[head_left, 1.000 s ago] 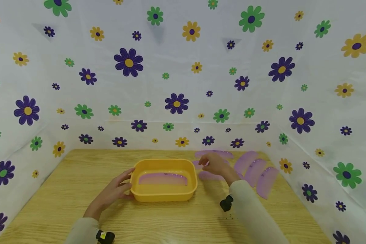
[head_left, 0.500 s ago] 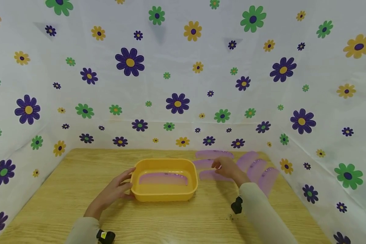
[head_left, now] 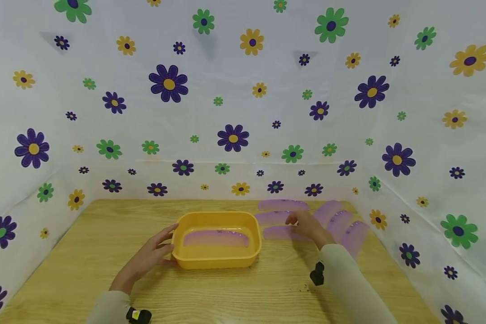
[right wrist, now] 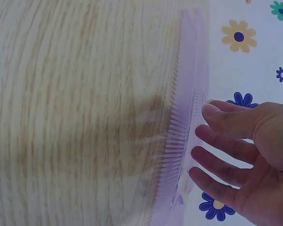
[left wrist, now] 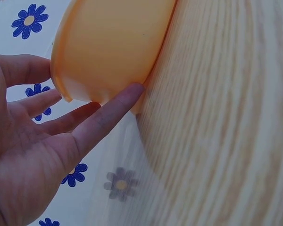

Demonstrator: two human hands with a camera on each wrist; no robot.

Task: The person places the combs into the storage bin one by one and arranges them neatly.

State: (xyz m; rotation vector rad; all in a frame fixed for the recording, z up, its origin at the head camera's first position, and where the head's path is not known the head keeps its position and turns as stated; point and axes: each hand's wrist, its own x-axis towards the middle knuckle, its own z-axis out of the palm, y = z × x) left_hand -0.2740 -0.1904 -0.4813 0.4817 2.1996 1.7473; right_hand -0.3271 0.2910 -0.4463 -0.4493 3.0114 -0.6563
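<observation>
**Left hand and right hand out in front, fingers loose**

Both arms stretch forward and slant inward, the left arm rising from the lower left and the right arm from the lower right. Pale sleeves (long ones, ending near the wrists) cover the forearms. The left hand has its fingers spread apart and only gently bent, its palm facing the wrist camera. The right hand reaches a little farther forward. Its fingers bend lightly, with gaps between the lower three, and its thumb extends above them.
</observation>
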